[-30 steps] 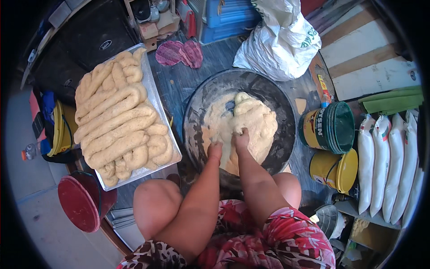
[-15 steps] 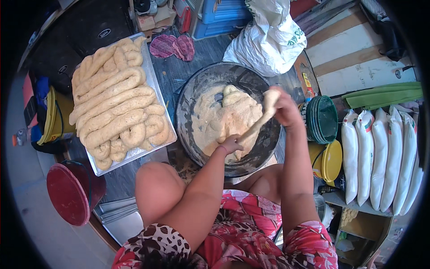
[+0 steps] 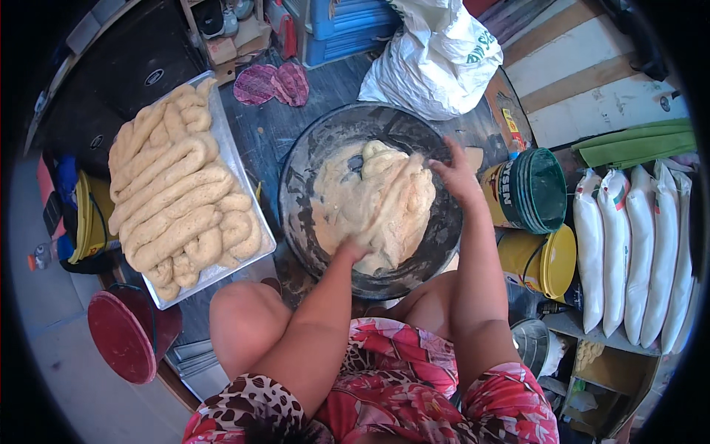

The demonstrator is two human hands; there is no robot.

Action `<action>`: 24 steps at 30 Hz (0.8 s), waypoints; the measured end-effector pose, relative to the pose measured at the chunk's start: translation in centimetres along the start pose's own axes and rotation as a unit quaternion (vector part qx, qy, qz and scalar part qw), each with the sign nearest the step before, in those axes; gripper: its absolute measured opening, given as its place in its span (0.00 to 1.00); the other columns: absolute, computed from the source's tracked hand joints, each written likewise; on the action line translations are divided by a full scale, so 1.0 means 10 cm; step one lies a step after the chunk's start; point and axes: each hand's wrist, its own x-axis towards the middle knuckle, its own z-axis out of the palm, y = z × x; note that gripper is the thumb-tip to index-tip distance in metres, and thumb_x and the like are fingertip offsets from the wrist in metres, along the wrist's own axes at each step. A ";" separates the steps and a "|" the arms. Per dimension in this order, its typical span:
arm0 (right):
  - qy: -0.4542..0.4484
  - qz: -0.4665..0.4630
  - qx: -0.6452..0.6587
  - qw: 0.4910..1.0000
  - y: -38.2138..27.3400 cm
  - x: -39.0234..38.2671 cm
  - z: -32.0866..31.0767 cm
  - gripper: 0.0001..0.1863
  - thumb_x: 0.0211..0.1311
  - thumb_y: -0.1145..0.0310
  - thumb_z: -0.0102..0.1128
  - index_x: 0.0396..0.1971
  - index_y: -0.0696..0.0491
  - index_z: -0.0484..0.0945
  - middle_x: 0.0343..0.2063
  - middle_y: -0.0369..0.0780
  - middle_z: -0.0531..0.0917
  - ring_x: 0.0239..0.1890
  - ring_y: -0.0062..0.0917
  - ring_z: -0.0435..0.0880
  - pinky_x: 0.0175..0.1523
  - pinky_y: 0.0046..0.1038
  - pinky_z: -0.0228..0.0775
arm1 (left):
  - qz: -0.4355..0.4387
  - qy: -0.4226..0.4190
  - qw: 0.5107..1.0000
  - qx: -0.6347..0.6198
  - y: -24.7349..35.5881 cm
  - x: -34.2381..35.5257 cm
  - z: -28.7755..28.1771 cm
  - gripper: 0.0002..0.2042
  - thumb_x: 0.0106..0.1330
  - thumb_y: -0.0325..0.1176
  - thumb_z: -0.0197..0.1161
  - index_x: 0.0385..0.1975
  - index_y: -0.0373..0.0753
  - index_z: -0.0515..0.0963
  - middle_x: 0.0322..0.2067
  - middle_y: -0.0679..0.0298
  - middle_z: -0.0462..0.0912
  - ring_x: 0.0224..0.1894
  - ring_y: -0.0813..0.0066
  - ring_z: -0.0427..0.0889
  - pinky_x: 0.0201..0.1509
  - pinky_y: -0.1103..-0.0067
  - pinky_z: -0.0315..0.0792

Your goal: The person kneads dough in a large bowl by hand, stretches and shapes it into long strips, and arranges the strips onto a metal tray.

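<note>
A wide black basin (image 3: 296, 185) in front of me holds tan flour or crumbs and lumps of pale dough (image 3: 384, 159). A long dough strip (image 3: 396, 194), smeared by motion, lies slantwise over the coated pile. At its near lower end my left hand (image 3: 353, 250) is closed on the strip, its fingertips partly hidden in the crumbs. By the upper right end my right hand (image 3: 460, 176) is spread, thumb and fingers apart, with nothing seen in it. Left of the basin, a metal tray (image 3: 251, 200) is heaped with coated dough ropes (image 3: 174, 189).
A white sack (image 3: 436, 70) stands beyond the basin, near pink cloth pads (image 3: 270, 84). Green tubs (image 3: 543, 191) and a yellow bucket (image 3: 558, 260) flank the basin's right, before several filled white bags (image 3: 614, 251). A maroon bucket (image 3: 122, 337) sits at lower left.
My right hand has come down and let go of the strip's raised end. The strip now lies on the pile. My left hand has shifted slightly left and nearer.
</note>
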 end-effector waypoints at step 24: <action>-0.413 -0.171 0.085 0.890 -0.06 -0.23 0.04 0.40 0.30 0.75 0.64 0.53 0.55 0.62 0.46 0.41 0.72 0.50 0.28 0.69 0.56 0.25 0.58 | 0.360 0.218 0.906 0.036 1.76 -0.66 -0.56 0.14 0.47 0.31 0.58 0.34 0.35 0.76 0.31 0.53 0.78 0.35 0.62 0.78 0.39 0.74 0.71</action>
